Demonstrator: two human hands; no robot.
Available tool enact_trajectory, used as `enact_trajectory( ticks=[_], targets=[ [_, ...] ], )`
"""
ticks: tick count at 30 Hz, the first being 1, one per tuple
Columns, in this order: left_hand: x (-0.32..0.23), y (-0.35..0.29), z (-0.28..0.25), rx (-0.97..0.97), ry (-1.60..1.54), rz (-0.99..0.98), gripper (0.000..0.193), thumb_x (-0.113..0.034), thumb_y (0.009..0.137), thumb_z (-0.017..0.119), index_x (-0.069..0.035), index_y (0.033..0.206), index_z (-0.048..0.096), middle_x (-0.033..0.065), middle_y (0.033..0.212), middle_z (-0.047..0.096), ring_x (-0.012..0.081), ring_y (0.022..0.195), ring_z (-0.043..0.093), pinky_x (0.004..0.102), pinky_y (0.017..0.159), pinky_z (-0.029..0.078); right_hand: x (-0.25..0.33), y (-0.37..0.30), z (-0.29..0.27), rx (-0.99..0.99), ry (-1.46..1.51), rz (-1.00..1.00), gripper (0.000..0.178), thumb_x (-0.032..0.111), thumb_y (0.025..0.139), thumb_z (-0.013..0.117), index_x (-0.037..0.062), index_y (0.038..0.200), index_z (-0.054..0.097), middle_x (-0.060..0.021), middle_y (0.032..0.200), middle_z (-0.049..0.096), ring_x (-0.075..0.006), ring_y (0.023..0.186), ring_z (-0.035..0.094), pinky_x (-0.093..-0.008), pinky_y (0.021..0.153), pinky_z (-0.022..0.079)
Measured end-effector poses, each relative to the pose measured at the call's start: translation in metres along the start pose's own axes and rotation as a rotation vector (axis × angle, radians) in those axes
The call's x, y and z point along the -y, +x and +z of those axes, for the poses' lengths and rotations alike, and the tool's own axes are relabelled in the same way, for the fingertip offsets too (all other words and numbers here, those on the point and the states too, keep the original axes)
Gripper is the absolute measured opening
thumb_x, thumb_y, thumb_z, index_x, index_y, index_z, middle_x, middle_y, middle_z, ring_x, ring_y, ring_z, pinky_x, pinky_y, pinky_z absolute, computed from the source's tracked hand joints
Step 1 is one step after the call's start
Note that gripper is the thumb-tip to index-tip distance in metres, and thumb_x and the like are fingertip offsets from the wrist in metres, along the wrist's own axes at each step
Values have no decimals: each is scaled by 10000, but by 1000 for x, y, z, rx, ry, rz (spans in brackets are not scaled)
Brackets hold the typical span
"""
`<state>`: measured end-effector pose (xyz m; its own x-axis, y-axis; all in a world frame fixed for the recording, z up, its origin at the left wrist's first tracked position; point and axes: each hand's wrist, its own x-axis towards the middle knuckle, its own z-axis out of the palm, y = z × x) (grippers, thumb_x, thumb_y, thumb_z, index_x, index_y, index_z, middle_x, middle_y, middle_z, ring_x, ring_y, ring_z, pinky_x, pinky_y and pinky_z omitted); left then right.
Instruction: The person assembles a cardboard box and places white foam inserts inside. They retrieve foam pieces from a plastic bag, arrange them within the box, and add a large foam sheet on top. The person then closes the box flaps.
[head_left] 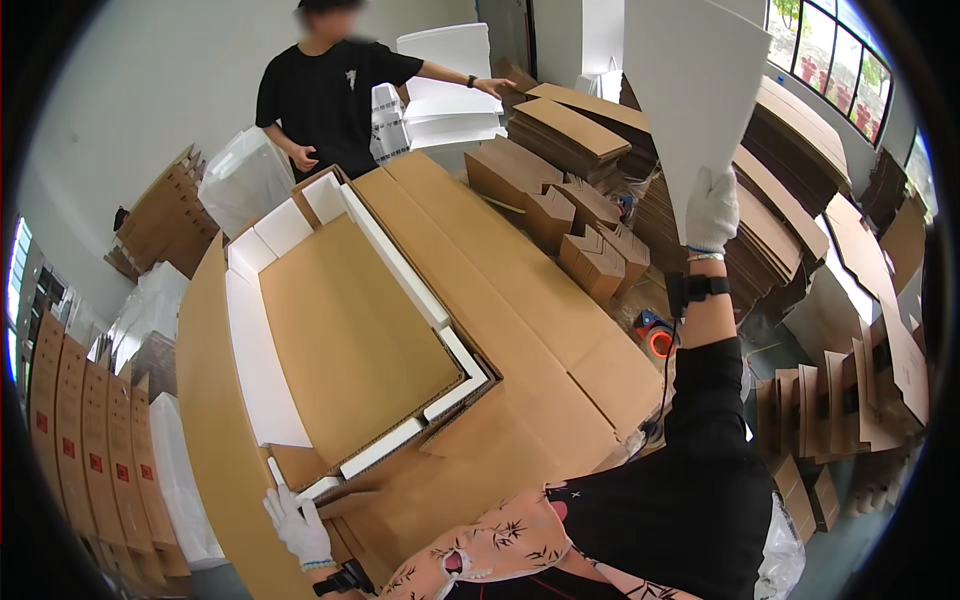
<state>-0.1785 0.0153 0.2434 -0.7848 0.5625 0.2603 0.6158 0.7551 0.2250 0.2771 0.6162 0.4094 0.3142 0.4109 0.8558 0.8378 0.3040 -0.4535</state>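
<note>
A large opened cardboard box [530, 320] lies in front of me, its flaps folded outward. White foam strips [262, 330] line its inner walls, and a flat brown cardboard panel [350, 310] sits between them. My left hand [298, 527], in a white glove, rests at the box's near left corner, its fingers stretched out against the end of a foam strip. My right hand [712, 212], also gloved, is raised at the far right. It is closed on the lower edge of a big white foam sheet [695, 85], held upright and running out of the top of view.
Across the box stands a person in a black T-shirt [325, 100], one arm stretched toward stacked cardboard [575, 125]. Folded cardboard pieces [595, 262] and an orange tape roll [659, 342] lie right of the box. Tall cartons [95, 440] line the left; more cardboard [840, 400] is stacked right.
</note>
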Motion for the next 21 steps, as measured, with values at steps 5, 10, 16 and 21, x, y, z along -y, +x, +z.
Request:
enact_trajectory(
  ticks=[5,10,16,21],
  targets=[
    [-1,2,5,7,-17,-12,532,-255,936,534,-1,1399,468,262,1488,382,468,1393,306,504,1155,261,-23,0,30,40,-36,-121,237,233,945,552,102,1143,542,-187,906,674,-420,797,644,-497,662,496],
    [-4,-2,-3,32,5,-53,537,-269,944,526,-2,1406,459,254,1499,370,456,1403,295,500,1161,250,-25,-12,18,-26,16,-77,250,256,965,547,96,1156,567,-193,911,675,-400,796,650,-485,658,500],
    [0,-5,-4,32,22,-18,533,-271,963,497,5,1415,440,266,1499,362,468,1400,289,510,1159,240,-12,-35,-49,-58,4,11,301,271,966,595,30,1144,566,-187,856,659,-322,717,640,-419,658,496],
    [-1,-3,-1,30,7,3,527,-264,964,499,21,1403,444,284,1490,362,484,1390,293,518,1155,240,7,-76,-107,-169,409,58,238,193,988,568,-11,1109,549,-106,931,640,-178,795,596,-323,714,491]
  ],
)
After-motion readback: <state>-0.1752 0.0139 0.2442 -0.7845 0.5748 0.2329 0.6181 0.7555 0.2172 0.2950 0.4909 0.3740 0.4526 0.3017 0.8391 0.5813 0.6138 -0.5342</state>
